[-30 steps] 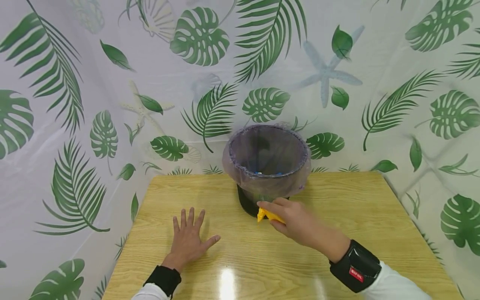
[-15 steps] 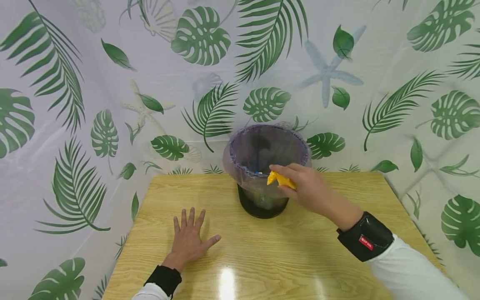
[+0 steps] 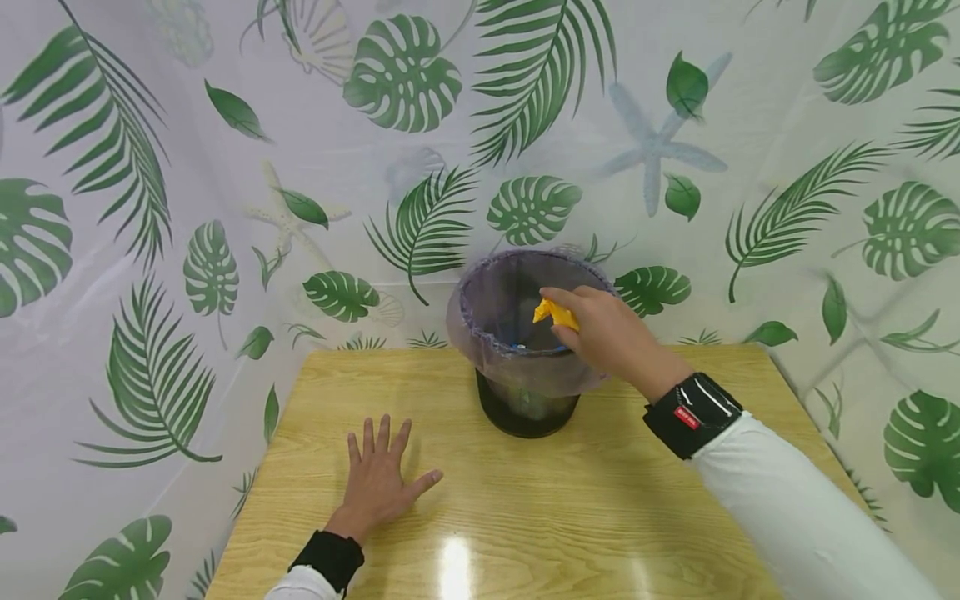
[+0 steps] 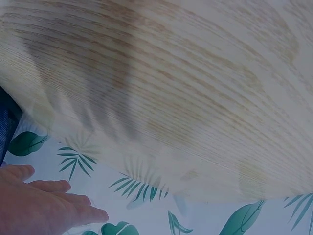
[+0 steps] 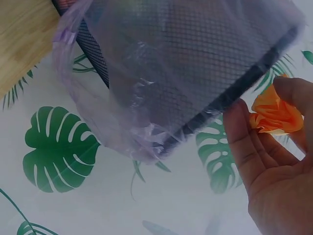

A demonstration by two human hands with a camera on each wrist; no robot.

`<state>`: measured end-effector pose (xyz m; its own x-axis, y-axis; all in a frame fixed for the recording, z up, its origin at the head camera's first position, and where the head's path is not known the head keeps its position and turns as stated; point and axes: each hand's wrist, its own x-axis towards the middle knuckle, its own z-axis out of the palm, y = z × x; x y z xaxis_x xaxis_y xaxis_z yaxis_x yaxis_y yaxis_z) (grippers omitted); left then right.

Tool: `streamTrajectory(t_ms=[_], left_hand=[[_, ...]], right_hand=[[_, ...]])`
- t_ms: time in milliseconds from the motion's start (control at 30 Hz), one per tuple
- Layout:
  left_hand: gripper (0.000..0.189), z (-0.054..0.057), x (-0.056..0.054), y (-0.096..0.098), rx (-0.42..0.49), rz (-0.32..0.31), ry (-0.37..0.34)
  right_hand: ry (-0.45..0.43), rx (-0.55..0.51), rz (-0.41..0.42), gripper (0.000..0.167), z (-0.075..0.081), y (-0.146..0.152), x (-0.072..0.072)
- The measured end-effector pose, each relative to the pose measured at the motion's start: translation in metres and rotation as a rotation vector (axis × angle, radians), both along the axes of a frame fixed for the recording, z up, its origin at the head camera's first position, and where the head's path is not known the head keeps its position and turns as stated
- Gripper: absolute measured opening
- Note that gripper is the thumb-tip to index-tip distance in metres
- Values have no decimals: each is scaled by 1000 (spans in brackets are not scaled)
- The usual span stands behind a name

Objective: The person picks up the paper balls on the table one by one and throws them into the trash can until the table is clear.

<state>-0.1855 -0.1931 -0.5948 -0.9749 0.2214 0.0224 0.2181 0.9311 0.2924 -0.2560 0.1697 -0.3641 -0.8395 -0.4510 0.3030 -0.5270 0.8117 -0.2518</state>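
Observation:
My right hand (image 3: pixel 607 329) pinches a crumpled yellow piece (image 3: pixel 558 315), paper or a wrapper, over the mouth of a dark mesh waste bin (image 3: pixel 525 415). In the right wrist view the crumpled piece (image 5: pixel 276 115) looks orange, gripped between thumb and fingers beside the bin's rim. A thin purple bag (image 3: pixel 495 360) lines the bin and folds out over its edge. Small blue and white bits (image 3: pixel 519 346) show inside; the rest of the contents is hidden. To the bin's left, my left hand (image 3: pixel 377 482) is flat on the wooden table (image 3: pixel 450 517), fingers spread.
The bin stands near the table's back edge. A white curtain (image 3: pixel 315 108) printed with green leaves hangs behind and along both sides. Each wrist wears a black band, the right one (image 3: pixel 693 414) with a red label.
My right hand has risen from in front of the bin to above its opening, carrying the crumpled yellow piece. The left hand and the bin have stayed in place.

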Motion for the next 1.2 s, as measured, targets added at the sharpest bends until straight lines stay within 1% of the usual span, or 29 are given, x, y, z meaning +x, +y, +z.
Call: streamTrajectory(t_ms=[167,300,433,533,667,833,1033,1133,1200], left_hand=[[103,0,0,0,2,-2,24],[102,0,1,0,8,-3,26],[102,1,1,1,10,-4,17],[103,2,1,1,-1,0,9],[103,0,0,1,1,2,19],[104,-2,0,1,11,1,21],[104,0,0,-1,2,6,16],[104,-1,0,-2,-4,6,16],[104,-2,0,-2,-6,4,16]], right_hand=[[-43,50,-41,56,-6,-2,-13],[-92,74,-81,60,-13,-4,-20],[-143,97,-106,68,-17,-4,-22],[-157,125,-111,69,-19,-5,-21],[-139,128,-116,66,-21,-4,-18],[-92,89,-120,63,-27,5,-13],[3,14,-120,59,-36,27,-2],[42,-8,-140,60,-43,42,3],[48,-30,-158,62,-48,52,7]])
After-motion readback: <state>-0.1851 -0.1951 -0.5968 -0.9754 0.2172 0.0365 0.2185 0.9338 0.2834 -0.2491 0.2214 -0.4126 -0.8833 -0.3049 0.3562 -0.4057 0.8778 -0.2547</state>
